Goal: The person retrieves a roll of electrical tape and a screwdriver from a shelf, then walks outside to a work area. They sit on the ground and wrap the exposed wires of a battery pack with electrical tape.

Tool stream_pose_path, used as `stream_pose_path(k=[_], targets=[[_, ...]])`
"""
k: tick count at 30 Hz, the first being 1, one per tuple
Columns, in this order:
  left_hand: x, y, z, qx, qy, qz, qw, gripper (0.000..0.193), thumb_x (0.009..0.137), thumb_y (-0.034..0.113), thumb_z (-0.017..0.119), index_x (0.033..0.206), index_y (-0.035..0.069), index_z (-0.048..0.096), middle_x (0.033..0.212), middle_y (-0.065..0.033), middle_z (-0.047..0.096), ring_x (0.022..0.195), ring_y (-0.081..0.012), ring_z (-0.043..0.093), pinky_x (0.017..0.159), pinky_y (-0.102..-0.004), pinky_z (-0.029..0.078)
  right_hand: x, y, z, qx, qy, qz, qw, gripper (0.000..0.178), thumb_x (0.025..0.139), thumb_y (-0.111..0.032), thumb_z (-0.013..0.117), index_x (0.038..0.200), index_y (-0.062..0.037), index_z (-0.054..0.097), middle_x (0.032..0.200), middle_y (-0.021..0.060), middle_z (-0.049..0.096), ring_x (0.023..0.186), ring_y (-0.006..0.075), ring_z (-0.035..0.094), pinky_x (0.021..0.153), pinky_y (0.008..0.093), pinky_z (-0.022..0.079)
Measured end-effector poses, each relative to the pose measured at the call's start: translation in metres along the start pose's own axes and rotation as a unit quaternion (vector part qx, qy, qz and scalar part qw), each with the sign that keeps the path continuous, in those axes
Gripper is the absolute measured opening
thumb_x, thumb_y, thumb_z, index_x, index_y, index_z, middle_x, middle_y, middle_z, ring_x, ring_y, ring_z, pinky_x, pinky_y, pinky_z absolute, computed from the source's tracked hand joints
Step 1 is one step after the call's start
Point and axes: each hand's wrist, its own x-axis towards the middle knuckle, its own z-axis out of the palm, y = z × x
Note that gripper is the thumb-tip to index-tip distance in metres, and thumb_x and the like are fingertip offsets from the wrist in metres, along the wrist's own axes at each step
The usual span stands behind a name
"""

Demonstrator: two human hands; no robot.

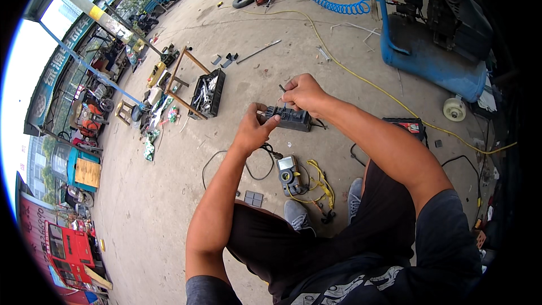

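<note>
A black finned box [294,120] with cables at its ends lies on the concrete in front of me. My left hand [254,130] is at its left end, thumb and fingers closed close to the top; what they grip is hidden. Above the box, my right hand [305,94] pinches a thin dark stick-like piece [283,88], and a fine wire seems to run down from the fingers. Nearer to me lies a multimeter [288,176] with a round dial, beside yellow leads [323,183] with dark clips.
A black crate [216,94] of metal tools stands to the left, by a wooden frame [171,85]. At the right is a blue air compressor [435,56] with a coiled blue hose [333,5]. A yellow hose [367,82] crosses the floor. Small dark square pads [253,198] lie near my shoes.
</note>
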Motion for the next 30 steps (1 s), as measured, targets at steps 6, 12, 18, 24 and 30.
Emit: stream_pose_path(k=[6,12,18,24,30], targets=[[0.007,-0.012,0.004,-0.105,-0.03,0.097,0.989,0.015,0.088,0.007,0.069,0.098,-0.002,0.063,0.075,0.0006,0.059,0.064,-0.0063,0.049,0.057,-0.0231,0.04,-0.001,-0.002,0.002,-0.037,-0.019,0.011,0.999,0.016,0.079,0.0,0.069,0.09,0.0065,0.059,0.073,0.0098,0.062,0.058,0.012,0.056,0.045,0.026,0.042],[0.003,-0.002,0.005,-0.132,-0.05,0.024,0.99,0.015,0.091,0.013,0.067,0.087,-0.001,0.065,0.069,0.0009,0.057,0.061,-0.0068,0.047,0.055,-0.0245,0.039,-0.007,-0.004,0.003,-0.047,-0.019,0.014,0.999,0.019,0.079,-0.002,0.069,0.094,0.0078,0.06,0.077,0.0111,0.063,0.064,0.0139,0.06,0.05,0.0263,0.047],[0.003,-0.001,0.007,-0.324,-0.075,-0.05,0.942,0.016,0.093,0.014,0.064,0.083,0.001,0.062,0.066,0.0004,0.051,0.058,-0.0107,0.044,0.056,-0.0273,0.039,-0.001,0.012,0.0,-0.154,0.039,-0.1,0.982,0.021,0.08,-0.014,0.068,0.091,0.0048,0.068,0.081,0.0157,0.069,0.068,0.0199,0.065,0.061,0.0335,0.053],[0.006,-0.006,0.001,-0.437,-0.018,-0.121,0.891,0.011,0.094,0.011,0.06,0.085,0.004,0.058,0.073,-0.0022,0.052,0.062,-0.0144,0.048,0.06,-0.0318,0.043,-0.016,-0.008,0.0,-0.241,0.008,-0.131,0.962,0.026,0.072,-0.022,0.068,0.086,-0.0007,0.074,0.08,0.0167,0.071,0.073,0.0239,0.068,0.07,0.0359,0.053],[0.01,-0.008,0.0,-0.481,0.015,-0.15,0.864,0.009,0.094,0.009,0.058,0.087,0.004,0.058,0.079,-0.0044,0.055,0.067,-0.0154,0.051,0.06,-0.0306,0.044,-0.022,0.013,0.015,-0.24,-0.059,-0.147,0.958,0.03,0.065,-0.026,0.075,0.081,-0.0006,0.075,0.075,0.015,0.07,0.069,0.0215,0.066,0.066,0.0337,0.051]])
